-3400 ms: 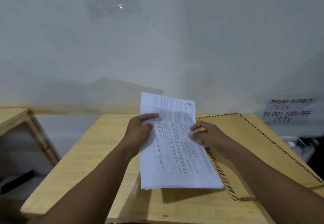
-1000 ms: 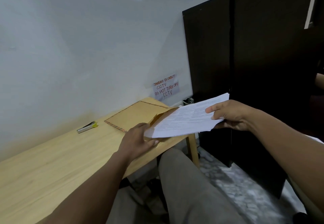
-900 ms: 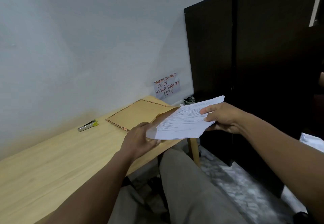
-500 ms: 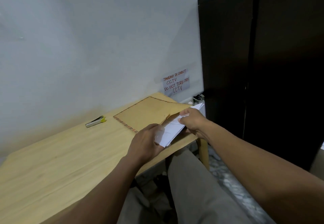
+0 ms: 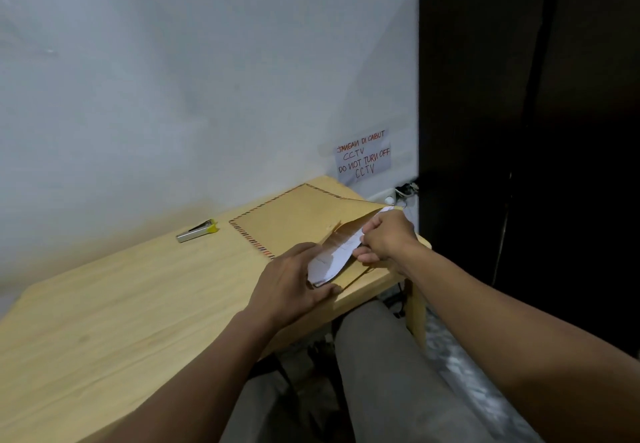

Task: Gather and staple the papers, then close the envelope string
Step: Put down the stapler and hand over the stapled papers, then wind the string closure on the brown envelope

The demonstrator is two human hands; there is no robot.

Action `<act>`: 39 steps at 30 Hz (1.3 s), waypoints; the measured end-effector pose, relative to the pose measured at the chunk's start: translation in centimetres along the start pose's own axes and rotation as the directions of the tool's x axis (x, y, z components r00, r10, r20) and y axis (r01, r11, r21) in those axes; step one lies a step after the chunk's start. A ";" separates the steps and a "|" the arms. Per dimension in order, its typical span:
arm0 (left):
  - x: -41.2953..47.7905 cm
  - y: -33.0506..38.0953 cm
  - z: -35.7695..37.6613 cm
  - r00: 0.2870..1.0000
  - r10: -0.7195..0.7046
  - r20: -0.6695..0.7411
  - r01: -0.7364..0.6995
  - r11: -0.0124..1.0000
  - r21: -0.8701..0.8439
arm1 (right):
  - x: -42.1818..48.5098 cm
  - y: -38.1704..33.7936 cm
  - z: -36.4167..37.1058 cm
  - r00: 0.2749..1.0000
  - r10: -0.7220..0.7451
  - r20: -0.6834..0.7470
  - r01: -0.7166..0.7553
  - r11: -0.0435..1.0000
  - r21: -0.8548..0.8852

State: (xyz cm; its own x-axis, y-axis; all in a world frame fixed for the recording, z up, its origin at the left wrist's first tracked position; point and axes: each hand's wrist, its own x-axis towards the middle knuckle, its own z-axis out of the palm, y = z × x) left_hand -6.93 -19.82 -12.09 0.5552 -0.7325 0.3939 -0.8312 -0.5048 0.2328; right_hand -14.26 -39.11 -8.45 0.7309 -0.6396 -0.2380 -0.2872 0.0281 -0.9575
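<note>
A brown envelope (image 5: 291, 217) with a striped border lies flat at the right end of the wooden table (image 5: 138, 304). A stack of printed white papers (image 5: 332, 252) sits mostly inside its open mouth, only the near end showing. My right hand (image 5: 384, 238) grips the papers' outer edge at the mouth. My left hand (image 5: 291, 286) holds the envelope's near corner and opening. A small silver stapler (image 5: 196, 231) with a yellow tip rests on the table near the wall, left of the envelope.
A white wall runs behind the table, with a handwritten CCTV note (image 5: 363, 158) taped on it. A tall black cabinet (image 5: 519, 131) stands right of the table. A socket with cables (image 5: 401, 191) sits by the corner. My leg (image 5: 381, 373) is below.
The papers, held out in the air to the right a second ago, have slid into the envelope. My right hand has followed them to the mouth while my left stays on the opening.
</note>
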 end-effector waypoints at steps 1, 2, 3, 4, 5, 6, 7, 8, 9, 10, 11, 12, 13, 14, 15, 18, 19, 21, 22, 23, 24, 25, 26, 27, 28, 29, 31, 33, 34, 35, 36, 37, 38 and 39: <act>-0.1 0.0 -0.1 1.000 0.002 -0.001 -0.002 1.000 -0.002 | 0.4 0.1 0.6 1.000 -0.006 0.026 0.005 1.000 0.010; -0.3 0.0 -0.2 1.000 0.000 -0.001 0.000 1.000 -0.005 | 0.6 0.0 1.1 0.998 -0.013 0.058 0.012 1.000 0.016; -0.5 0.0 -0.4 1.000 -0.003 -0.001 0.003 1.000 -0.007 | 0.6 -0.1 1.6 0.996 -0.004 0.091 0.001 0.999 0.032; -0.6 0.0 -0.5 1.000 -0.006 -0.005 0.006 1.000 -0.008 | 0.6 -0.2 2.1 0.992 0.015 0.123 -0.024 0.997 0.070; -0.7 -0.1 -0.6 1.000 -0.010 -0.011 0.009 1.000 -0.010 | 0.4 -0.4 2.4 0.986 0.049 0.161 -0.068 0.991 0.113; -0.8 -0.2 -0.6 1.000 -0.014 -0.014 0.014 1.000 -0.013 | 0.3 -0.5 2.7 0.979 0.075 0.191 -0.106 0.981 0.160; -0.9 -0.3 -0.6 1.000 -0.018 -0.015 0.017 1.000 -0.015 | 0.1 -0.6 2.8 0.973 0.089 0.211 -0.132 0.971 0.200; -1.0 -0.5 -0.6 1.000 -0.023 -0.015 0.022 1.000 -0.019 | 0.2 -0.5 3.0 0.972 0.086 0.219 -0.134 0.968 0.212; -1.1 -0.6 -0.7 1.000 -0.027 -0.015 0.027 0.999 -0.023 | 0.4 -0.5 2.9 0.971 0.076 0.226 -0.121 0.974 0.193; -1.1 -0.7 -0.7 0.999 -0.031 -0.016 0.031 0.999 -0.027 | 0.4 -0.5 2.8 0.970 0.066 0.232 -0.105 0.981 0.163; -1.1 -0.8 -0.8 0.999 -0.033 -0.015 0.033 0.999 -0.032 | 0.5 -0.4 2.6 0.971 0.053 0.235 -0.082 0.990 0.116; -1.2 -0.8 -0.9 0.999 -0.036 -0.009 0.035 0.999 -0.038 | 0.5 -0.4 2.2 0.976 0.023 0.219 -0.037 0.997 0.062; -1.2 -0.9 -0.9 0.999 -0.040 0.001 0.040 0.998 -0.043 | 0.7 -0.4 1.7 0.984 -0.049 0.172 0.057 0.997 -0.046; -1.2 -0.9 -1.0 0.999 -0.044 0.013 0.044 0.998 -0.049 | 1.0 -0.4 1.2 0.978 -0.176 0.116 0.197 0.959 -0.203; -1.2 -1.0 -1.2 0.999 -0.046 0.022 0.047 0.998 -0.052 | 1.3 -0.6 0.8 0.941 -0.326 0.088 0.335 0.870 -0.362; -1.1 -1.5 -1.3 0.999 -0.042 -0.004 0.042 0.996 -0.079 | 1.2 -1.7 0.2 0.823 -0.480 0.303 0.561 0.605 -0.566; -1.0 -1.6 -1.4 0.999 -0.039 -0.029 0.036 0.994 -0.100 | 1.3 -2.1 0.4 0.801 -0.440 0.406 0.597 0.543 -0.590; -1.1 -1.9 -1.5 0.996 -0.043 -0.083 0.029 0.987 -0.158 | 1.4 -2.7 0.8 0.766 -0.342 0.545 0.643 0.446 -0.623; -1.2 -2.0 -1.6 0.993 -0.051 -0.105 0.031 0.983 -0.179 | 1.6 -2.9 1.0 0.756 -0.296 0.584 0.653 0.408 -0.638; -1.4 -2.1 -1.7 0.991 -0.061 -0.116 0.038 0.982 -0.188 | 1.7 -3.1 1.2 0.752 -0.252 0.609 0.657 0.362 -0.661; -1.6 -2.4 -1.8 0.991 -0.077 -0.109 0.056 0.981 -0.186 | 2.0 -3.1 1.4 0.753 -0.204 0.625 0.655 0.309 -0.689; -1.8 -2.6 -1.8 0.991 -0.096 -0.090 0.079 0.981 -0.177 | 2.1 -3.1 1.6 0.755 -0.157 0.637 0.654 0.259 -0.711; -2.1 -2.9 -1.7 0.991 -0.119 -0.066 0.107 0.980 -0.166 | 2.3 -3.1 1.7 0.755 -0.111 0.646 0.652 0.231 -0.722; -2.4 -3.3 -1.6 0.989 -0.139 -0.051 0.130 0.979 -0.158 | 2.6 -3.0 1.8 0.751 -0.074 0.656 0.653 0.232 -0.721; -2.7 -3.6 -1.5 0.986 -0.159 -0.051 0.149 0.976 -0.160 | 2.8 -2.8 1.8 0.742 -0.053 0.669 0.658 0.253 -0.710; -2.9 -3.8 -1.4 0.981 -0.182 -0.063 0.169 0.970 -0.175 | 3.0 -2.6 1.8 0.731 -0.045 0.681 0.664 0.281 -0.693; -3.2 -4.2 -1.3 0.967 -0.240 -0.081 0.218 0.952 -0.216 | 3.6 -2.2 2.0 0.714 -0.077 0.696 0.681 0.303 -0.666; -3.1 -4.5 -1.3 0.956 -0.285 -0.068 0.264 0.938 -0.226 | 4.3 -1.9 2.4 0.704 -0.146 0.695 0.704 0.273 -0.655; -2.9 -4.7 -1.2 0.954 -0.296 -0.055 0.278 0.935 -0.220 | 4.6 -1.8 2.5 0.698 -0.170 0.695 0.712 0.269 -0.649; -2.8 -4.9 -1.2 0.953 -0.300 -0.043 0.285 0.935 -0.209 | 4.9 -1.7 2.6 0.692 -0.187 0.697 0.718 0.275 -0.640; -2.6 -5.2 -1.1 0.954 -0.299 -0.033 0.287 0.938 -0.193 | 5.1 -1.7 2.7 0.688 -0.197 0.698 0.722 0.279 -0.633; -2.4 -5.5 -1.1 0.954 -0.299 -0.027 0.290 0.941 -0.174 | 5.3 -1.6 2.8 0.688 -0.201 0.697 0.723 0.277 -0.633; -2.3 -5.8 -1.0 0.954 -0.300 -0.019 0.293 0.943 -0.159 | 5.5 -1.5 2.9 0.692 -0.202 0.693 0.720 0.266 -0.641; -2.2 -6.1 -0.9 0.954 -0.299 -0.011 0.294 0.944 -0.148 | 5.7 -1.5 3.0 0.698 -0.207 0.685 0.715 0.239 -0.657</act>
State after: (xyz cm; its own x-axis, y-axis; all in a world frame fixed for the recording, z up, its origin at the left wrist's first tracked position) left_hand -3.14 -14.69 -13.57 0.7779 -0.5432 0.3161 -0.6259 -0.6243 0.4674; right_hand -7.78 -40.48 -8.90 0.9940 0.0741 -0.0802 0.0476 -0.9551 -0.2923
